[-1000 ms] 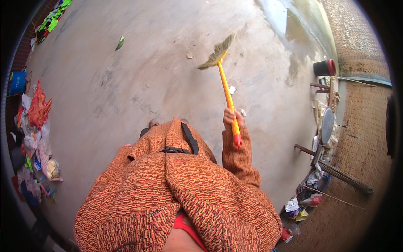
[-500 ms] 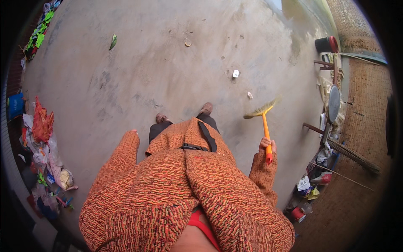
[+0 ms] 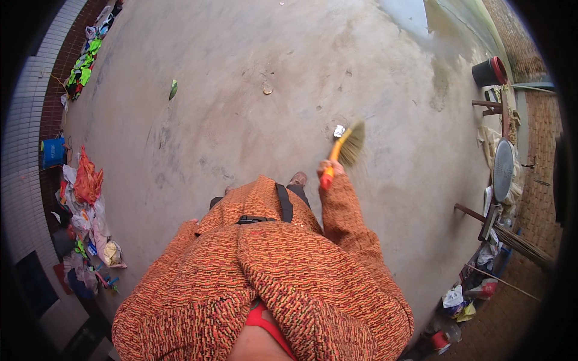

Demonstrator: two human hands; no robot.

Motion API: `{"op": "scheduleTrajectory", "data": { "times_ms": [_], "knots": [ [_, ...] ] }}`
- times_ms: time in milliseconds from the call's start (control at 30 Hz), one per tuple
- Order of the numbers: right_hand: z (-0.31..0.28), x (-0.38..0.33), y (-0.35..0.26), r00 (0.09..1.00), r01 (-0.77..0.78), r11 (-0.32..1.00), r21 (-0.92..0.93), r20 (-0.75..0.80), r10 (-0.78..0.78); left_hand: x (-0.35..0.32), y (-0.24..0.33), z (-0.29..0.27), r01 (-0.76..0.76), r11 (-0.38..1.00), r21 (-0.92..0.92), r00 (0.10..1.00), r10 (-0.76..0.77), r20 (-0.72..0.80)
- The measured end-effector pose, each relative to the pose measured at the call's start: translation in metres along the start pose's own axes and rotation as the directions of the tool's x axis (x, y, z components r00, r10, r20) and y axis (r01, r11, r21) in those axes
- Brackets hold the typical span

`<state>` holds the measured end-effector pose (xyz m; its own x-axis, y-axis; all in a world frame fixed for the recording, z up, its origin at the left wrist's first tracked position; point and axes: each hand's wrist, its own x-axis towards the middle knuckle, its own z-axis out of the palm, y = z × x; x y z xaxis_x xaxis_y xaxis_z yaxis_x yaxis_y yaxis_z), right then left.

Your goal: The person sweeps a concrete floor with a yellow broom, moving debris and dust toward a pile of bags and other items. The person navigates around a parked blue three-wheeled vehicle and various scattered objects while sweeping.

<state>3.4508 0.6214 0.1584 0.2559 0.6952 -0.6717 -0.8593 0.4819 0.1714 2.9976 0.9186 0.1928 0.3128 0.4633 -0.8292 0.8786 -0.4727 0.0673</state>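
My right hand [image 3: 333,167] is closed around the yellow handle of a short broom [image 3: 341,146], whose red end sticks out toward me. The broom's straw bristles [image 3: 354,143] are at the concrete floor, slightly blurred. Right beside the broom head lies a crumpled white scrap [image 3: 339,130] that looks like paper. My left hand [image 3: 194,221] hangs low on the left, mostly hidden by the sleeve, and its fingers cannot be made out. Farther off on the floor are a green piece [image 3: 173,89] like a rind or leaf and a small pale round bit [image 3: 267,90].
Plastic bags [image 3: 89,180] and rubbish line the left wall, with a blue container [image 3: 53,153]. On the right stand a black bucket with a red rim [image 3: 489,72], a stool with a grey round top [image 3: 503,170] and a bundle of twigs [image 3: 522,245]. A wet patch [image 3: 409,17] shines far right.
My right hand has swung the broom forward and leftward, up beside the white scrap. The smaller scrap that lay near the broom no longer shows. The view has shifted slightly.
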Motion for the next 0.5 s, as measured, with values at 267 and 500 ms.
{"op": "scheduleTrajectory", "data": {
  "times_ms": [267, 500],
  "knots": [
    [0.104, 0.058, -0.049, 0.905, -0.207, 0.961, 0.183, 0.41, 0.117, 0.007, 0.074, -0.024, -0.061, 0.994, 0.089, 0.998, 0.061, -0.005],
    [0.151, 0.033, -0.091, 0.866, -0.205, 0.972, 0.117, 0.484, 0.125, 0.053, 0.116, -0.027, -0.098, 0.995, 0.03, 0.995, 0.098, 0.003]
  ]
}}
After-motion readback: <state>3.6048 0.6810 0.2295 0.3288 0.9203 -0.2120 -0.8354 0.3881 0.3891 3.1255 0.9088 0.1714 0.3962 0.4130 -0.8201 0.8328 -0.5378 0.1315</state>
